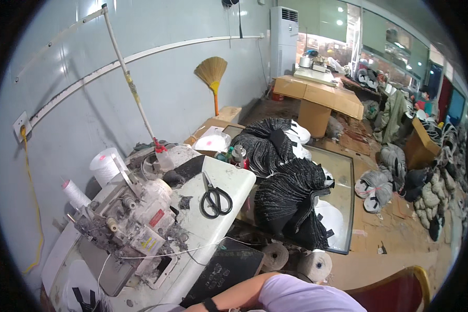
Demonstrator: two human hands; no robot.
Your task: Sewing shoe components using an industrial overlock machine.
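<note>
Pale wall [156, 78] behind a linty sewing table [234, 182]; white piece with black strips [80, 275] sits lower left beside the machine [153, 218], probably light and floppy, so I'd grab its edge. Both hands are out of view, can't tell if spread or pinching. Big carton [314, 117] further back, can't see what's inside

Low down, one arm [262, 287], seemingly the person's right, reaches leftward out of a pale lavender sleeve [304, 295]. The bare forearm [237, 295] slopes gently down to the wrist [197, 308], where a dark band [210, 304] sits; beyond it, the hand is hidden from me.
</note>
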